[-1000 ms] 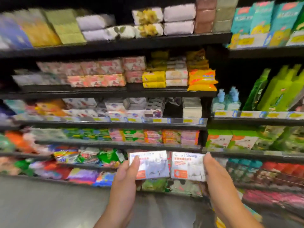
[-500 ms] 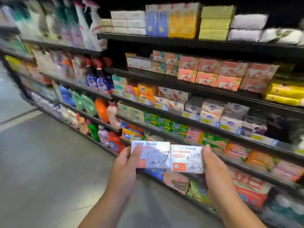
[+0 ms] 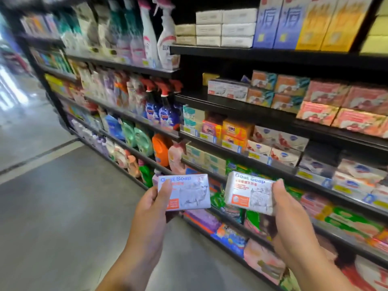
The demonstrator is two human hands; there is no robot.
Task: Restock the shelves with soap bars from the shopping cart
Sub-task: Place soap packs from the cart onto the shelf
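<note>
Each of my hands holds one white goat soap box with an orange square on its label. My left hand point(image 3: 154, 203) grips the left goat soap box point(image 3: 189, 193) by its left end, thumb across the front. My right hand point(image 3: 290, 208) grips the right goat soap box point(image 3: 248, 193) by its right end, tilted a little. Both boxes hang in front of the lower shelves. On the second shelf from the top, similar white goat soap boxes point(image 3: 227, 90) lie at the left end of a black shelf point(image 3: 241, 107). The shopping cart is out of view.
Black shelving runs from far left to the right edge, packed with boxed soaps point(image 3: 357, 120), spray bottles point(image 3: 165, 110) and detergent jugs point(image 3: 160, 149). Tall blue and yellow cartons point(image 3: 294, 22) stand on the top shelf. Grey aisle floor point(image 3: 63, 206) spreads to the left.
The view has swung left along the aisle and closer to the shelves. The two boxes, held side by side before, are now apart, and the right one has tilted.
</note>
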